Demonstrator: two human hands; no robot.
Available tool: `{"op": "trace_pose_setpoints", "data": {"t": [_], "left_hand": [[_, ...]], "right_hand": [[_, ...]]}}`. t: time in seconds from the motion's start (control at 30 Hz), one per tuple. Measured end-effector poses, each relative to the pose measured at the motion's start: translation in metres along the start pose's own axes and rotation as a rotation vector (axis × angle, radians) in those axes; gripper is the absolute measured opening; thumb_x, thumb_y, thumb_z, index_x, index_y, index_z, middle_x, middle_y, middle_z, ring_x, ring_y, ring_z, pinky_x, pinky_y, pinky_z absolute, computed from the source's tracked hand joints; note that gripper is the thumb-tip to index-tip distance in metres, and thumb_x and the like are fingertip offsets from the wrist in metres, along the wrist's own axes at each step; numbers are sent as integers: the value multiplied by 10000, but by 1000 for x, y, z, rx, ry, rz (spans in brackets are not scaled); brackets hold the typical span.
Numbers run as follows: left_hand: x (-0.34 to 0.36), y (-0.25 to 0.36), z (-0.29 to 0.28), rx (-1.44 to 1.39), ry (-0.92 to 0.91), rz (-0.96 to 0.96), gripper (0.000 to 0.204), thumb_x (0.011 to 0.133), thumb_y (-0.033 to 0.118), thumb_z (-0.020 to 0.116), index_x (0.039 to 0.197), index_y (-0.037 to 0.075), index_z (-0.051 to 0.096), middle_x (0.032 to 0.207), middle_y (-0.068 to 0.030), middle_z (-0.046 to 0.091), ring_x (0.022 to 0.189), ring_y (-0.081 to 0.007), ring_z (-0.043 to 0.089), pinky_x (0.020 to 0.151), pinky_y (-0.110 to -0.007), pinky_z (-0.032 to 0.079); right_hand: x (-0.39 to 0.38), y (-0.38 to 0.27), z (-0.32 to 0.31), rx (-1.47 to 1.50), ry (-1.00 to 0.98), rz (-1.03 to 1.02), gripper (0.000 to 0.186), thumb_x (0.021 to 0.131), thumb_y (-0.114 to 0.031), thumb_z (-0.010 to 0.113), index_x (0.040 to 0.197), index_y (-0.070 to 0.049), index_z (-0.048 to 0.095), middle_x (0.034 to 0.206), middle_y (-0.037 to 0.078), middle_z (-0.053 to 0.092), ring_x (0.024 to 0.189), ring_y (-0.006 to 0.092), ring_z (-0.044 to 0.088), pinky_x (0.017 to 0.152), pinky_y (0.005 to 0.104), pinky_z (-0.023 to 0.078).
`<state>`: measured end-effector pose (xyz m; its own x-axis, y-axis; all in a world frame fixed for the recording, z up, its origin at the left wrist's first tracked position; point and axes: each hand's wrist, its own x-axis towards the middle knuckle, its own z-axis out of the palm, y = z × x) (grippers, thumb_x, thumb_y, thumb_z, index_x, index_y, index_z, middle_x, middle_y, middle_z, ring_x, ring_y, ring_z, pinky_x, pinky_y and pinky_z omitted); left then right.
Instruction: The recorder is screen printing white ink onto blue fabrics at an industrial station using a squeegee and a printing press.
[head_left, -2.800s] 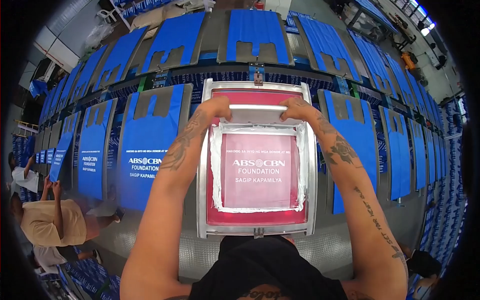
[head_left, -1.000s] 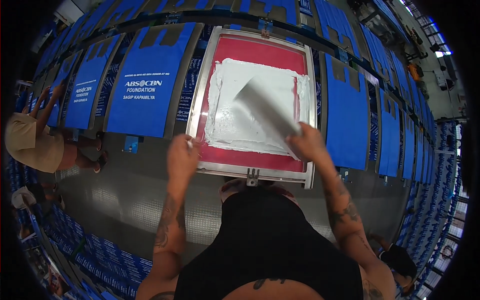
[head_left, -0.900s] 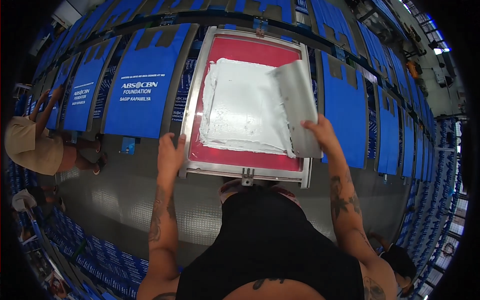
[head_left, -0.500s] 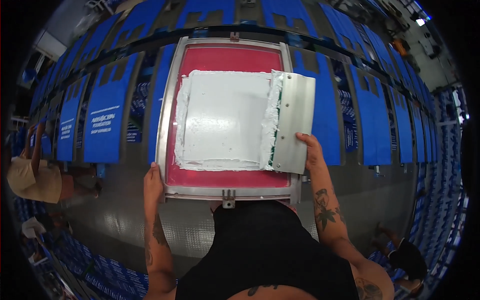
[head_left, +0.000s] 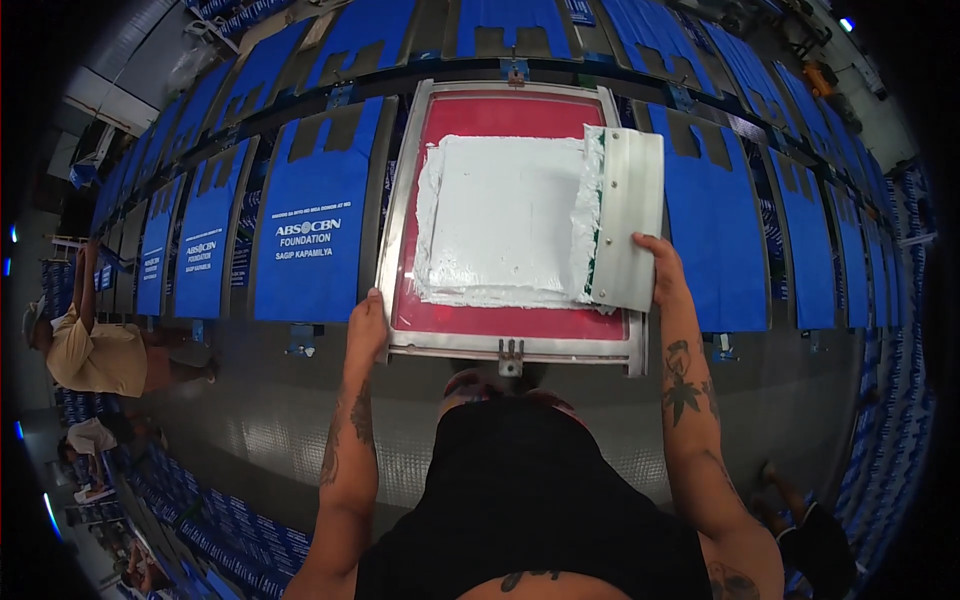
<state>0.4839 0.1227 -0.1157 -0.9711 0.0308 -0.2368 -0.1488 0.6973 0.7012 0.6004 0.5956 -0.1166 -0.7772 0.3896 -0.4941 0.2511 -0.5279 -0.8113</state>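
Note:
A silkscreen frame (head_left: 408, 215) with a metal border and red mesh is held level before me, over the row of boards. White ink (head_left: 505, 215) covers the middle of the mesh in a thick rectangle. Along the ink's right edge rests a wide metal squeegee (head_left: 634, 190), its green blade smeared white. My left hand (head_left: 368, 322) grips the frame's near left corner. With thumb on top, my right hand (head_left: 664, 268) grasps the squeegee's near right end; its other fingers are hidden below, and whether they also hold the frame is unclear.
Blue cut fabric pieces lie on boards in two rows; the nearest left one (head_left: 308, 280) bears white print, the nearest right one (head_left: 718, 240) shows none. Metal brackets (head_left: 302, 338) stick out along the near edge. Another person (head_left: 100, 350) stands at the left, one more (head_left: 815, 535) lower right.
The frame, with squeegee and both hands, has shifted right along the row. A printed blue piece that it mostly covered now lies in full view on its left.

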Motion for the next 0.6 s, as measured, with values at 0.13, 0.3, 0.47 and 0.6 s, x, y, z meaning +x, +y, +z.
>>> {"op": "trace_pose_setpoints", "data": {"t": [0.13, 0.3, 0.47, 0.6], "left_hand": [[11, -16, 18, 52, 6, -1, 648, 997, 466, 336, 987, -123, 607, 922, -332, 620, 933, -472, 601, 832, -454, 454], [18, -14, 31, -10, -34, -108, 645, 993, 482, 332, 1053, -100, 604, 982, -322, 629, 974, -461, 601, 840, -446, 453], [19, -22, 50, 21, 79, 1, 624, 1000, 468, 324, 1098, -82, 602, 1013, -299, 634, 1005, -441, 594, 880, -428, 442], [9, -27, 61, -42, 41, -36, 595, 1014, 439, 317, 1115, -79, 592, 1015, -295, 637, 1004, -444, 593, 884, -423, 443]], "right_hand": [[24, -1, -10, -48, -65, -2, 419, 774, -248, 718, 1082, 10, 601, 973, 152, 660, 884, 293, 668, 797, 452, 547], [36, -2, -16, 35, -136, 136, 423, 801, -268, 705, 1093, 22, 602, 987, 160, 665, 880, 291, 673, 806, 443, 555], [42, 8, -14, 68, -112, 194, 421, 813, -256, 689, 1111, 29, 599, 1007, 163, 667, 900, 292, 675, 809, 440, 560], [43, 25, -32, 117, -131, 153, 441, 809, -217, 685, 1158, 32, 581, 1042, 158, 664, 922, 288, 670, 833, 443, 550]]}}
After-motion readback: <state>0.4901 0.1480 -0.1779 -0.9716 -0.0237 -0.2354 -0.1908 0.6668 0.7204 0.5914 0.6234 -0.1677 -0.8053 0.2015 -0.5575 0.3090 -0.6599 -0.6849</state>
